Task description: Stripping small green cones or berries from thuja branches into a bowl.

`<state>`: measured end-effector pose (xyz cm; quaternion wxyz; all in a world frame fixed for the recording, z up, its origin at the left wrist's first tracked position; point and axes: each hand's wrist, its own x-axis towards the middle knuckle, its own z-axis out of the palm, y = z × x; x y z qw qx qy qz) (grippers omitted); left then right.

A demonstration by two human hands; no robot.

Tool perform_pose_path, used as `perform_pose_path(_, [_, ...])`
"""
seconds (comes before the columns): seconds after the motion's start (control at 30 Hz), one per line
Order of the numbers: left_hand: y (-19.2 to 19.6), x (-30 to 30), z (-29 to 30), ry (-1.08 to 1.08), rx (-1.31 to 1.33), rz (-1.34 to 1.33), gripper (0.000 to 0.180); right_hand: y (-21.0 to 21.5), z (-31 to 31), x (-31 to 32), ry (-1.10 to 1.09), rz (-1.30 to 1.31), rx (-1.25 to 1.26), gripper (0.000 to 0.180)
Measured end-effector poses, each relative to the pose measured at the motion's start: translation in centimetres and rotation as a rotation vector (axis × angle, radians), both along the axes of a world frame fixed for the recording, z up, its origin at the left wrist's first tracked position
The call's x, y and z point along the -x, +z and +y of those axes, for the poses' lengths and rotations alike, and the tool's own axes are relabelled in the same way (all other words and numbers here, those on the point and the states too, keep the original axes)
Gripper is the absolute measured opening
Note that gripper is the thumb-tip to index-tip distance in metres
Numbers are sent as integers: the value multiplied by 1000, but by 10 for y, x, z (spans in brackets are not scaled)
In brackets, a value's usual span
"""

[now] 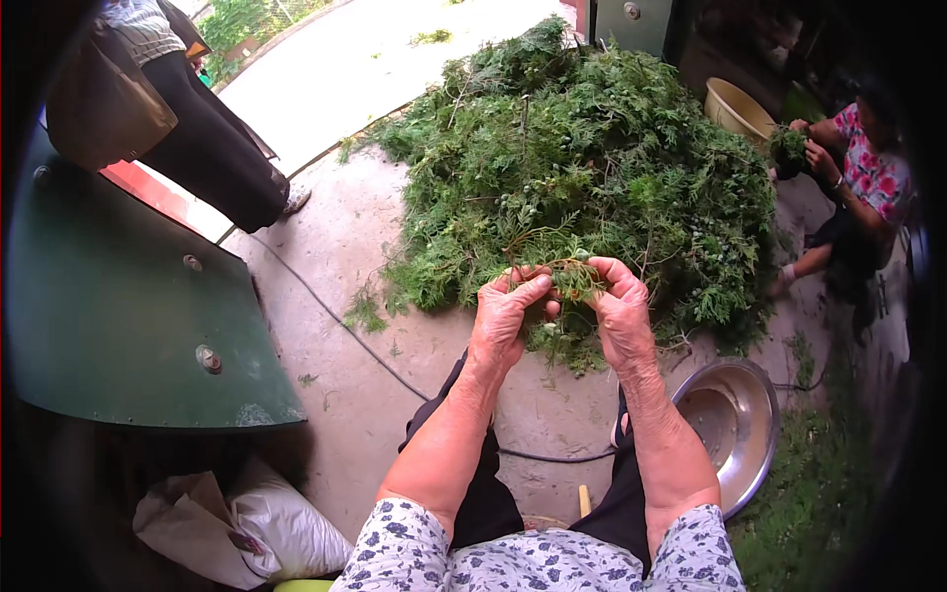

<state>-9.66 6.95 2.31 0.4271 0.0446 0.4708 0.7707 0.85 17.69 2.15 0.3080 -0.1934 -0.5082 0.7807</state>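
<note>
Green conifer branches make 1 large heap [592, 178], so most of the work appears left. Off to the right, a steel basin [712, 419] shows little inside, suggesting not much is done. The left hand [505, 314] and right hand [623, 308], fingers narrowed, pinch 1 sprig [577, 279] over the heap's near edge.
</note>
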Motion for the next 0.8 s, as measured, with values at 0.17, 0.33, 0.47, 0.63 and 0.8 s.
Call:
perform_pose_path(0.17, [1,5,-1,52,11,223,14,3,16,-3,-148,-118,-201,18])
perform_pose_path(0.33, [4,9,-4,28,10,283,15,10,17,-2,-105,-246,-595,19])
perform_pose_path(0.47, [3,9,-9,6,-8,284,19,6,15,-1,92,-226,-776,30])
perform_pose_path(0.63, [-12,0,3,-163,-93,343,23,22,8,-12,168,-260,-836,29])
perform_pose_path(0.8, [-7,-3,-13,-280,-91,402,28,24,-10,-15,294,-225,-469,24])
